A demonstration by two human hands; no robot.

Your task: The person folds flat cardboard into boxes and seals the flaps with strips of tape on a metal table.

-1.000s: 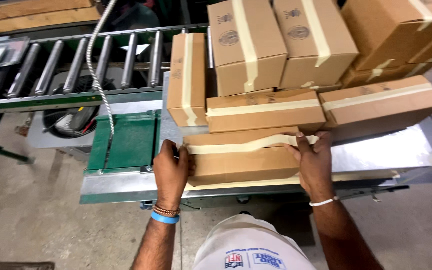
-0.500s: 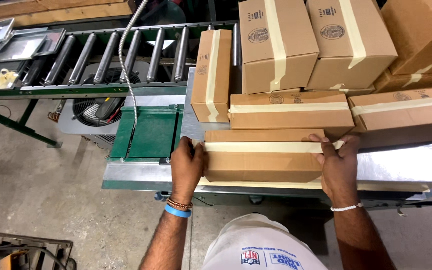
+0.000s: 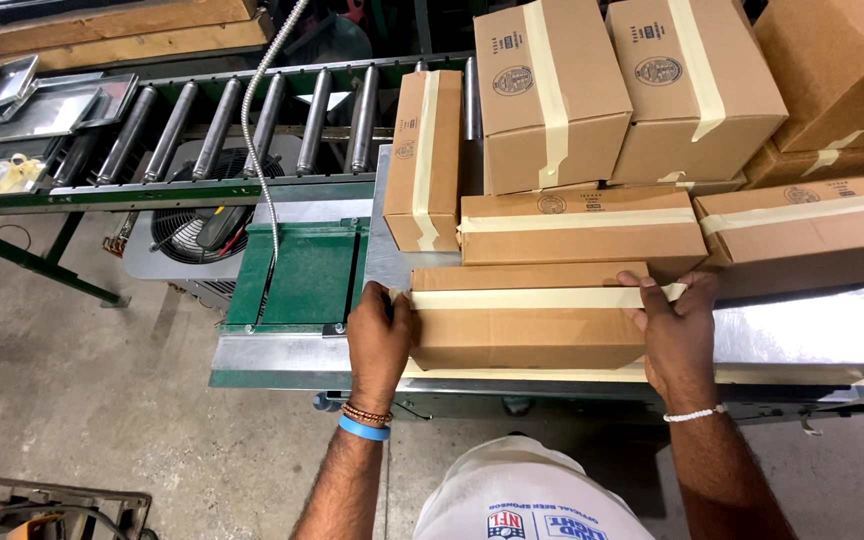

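You are pressing on a long, flat cardboard box point(image 3: 530, 325) that is lying at the near edge of the metal table point(image 3: 812, 335), with a strip of pale tape point(image 3: 537, 298) running along its top edge. Your left hand point(image 3: 379, 340) is cupping the box's left end, fingers curled around the corner, and your right hand point(image 3: 677, 335) is clamping the right end, its fingertips pinning the tape where it is folding over. Both hands are closed on the box, not hovering. The box is looking stiff and square, probably moderately heavy for its size, with a dry surface that should not be slippery; the ends are likely the firmest places to hold, since the taped seam could give under pressure. Just behind it, another flat box point(image 3: 582, 228) is lying close against it, one more point(image 3: 424, 158) is standing on its side to the left, and taller boxes point(image 3: 627, 90) are crowding the back. Further left, a green plate point(image 3: 307, 275) is sitting beside the table, with a roller conveyor point(image 3: 232, 125) beyond it.
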